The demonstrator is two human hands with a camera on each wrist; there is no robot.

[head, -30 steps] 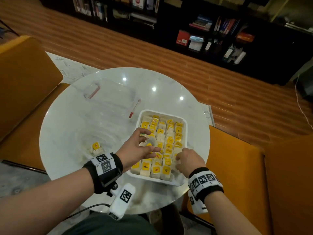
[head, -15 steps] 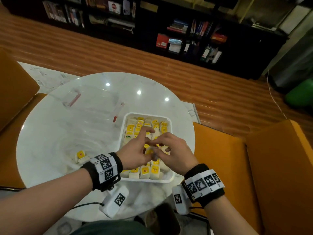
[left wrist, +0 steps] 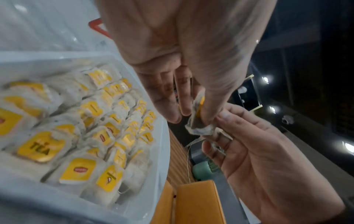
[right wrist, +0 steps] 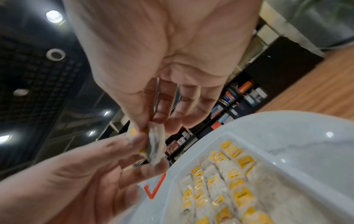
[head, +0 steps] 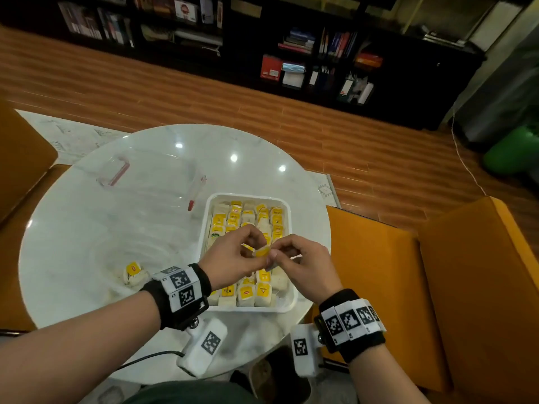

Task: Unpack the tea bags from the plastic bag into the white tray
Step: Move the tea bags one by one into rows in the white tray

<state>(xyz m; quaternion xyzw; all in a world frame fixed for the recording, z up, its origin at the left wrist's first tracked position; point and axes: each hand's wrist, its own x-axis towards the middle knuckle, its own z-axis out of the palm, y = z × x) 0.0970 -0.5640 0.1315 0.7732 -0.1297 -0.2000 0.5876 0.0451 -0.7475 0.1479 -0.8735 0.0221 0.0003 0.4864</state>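
Note:
Both hands meet above the white tray (head: 287,306), pinching one tea bag (head: 262,252) with a yellow tag between them. My left hand (head: 233,255) holds it from the left, my right hand (head: 294,258) from the right. In the left wrist view the tea bag (left wrist: 198,121) is crumpled between thumb and fingertips; in the right wrist view the same tea bag (right wrist: 156,145) shows edge-on. The tray (left wrist: 157,151) is packed with rows of several tea bags. One loose tea bag (head: 133,272) lies on the clear plastic bag (head: 122,228) left of the tray.
The round white marble table (head: 87,214) carries the tray near its right front edge. The bag's red zip strip (head: 197,193) lies behind the tray. Orange chairs (head: 437,287) stand right and left. A dark bookshelf (head: 291,53) lines the far wall.
My hands rose out of the tray and came together. They now pinch one tea bag above it, where a second ago they pressed down on the rows.

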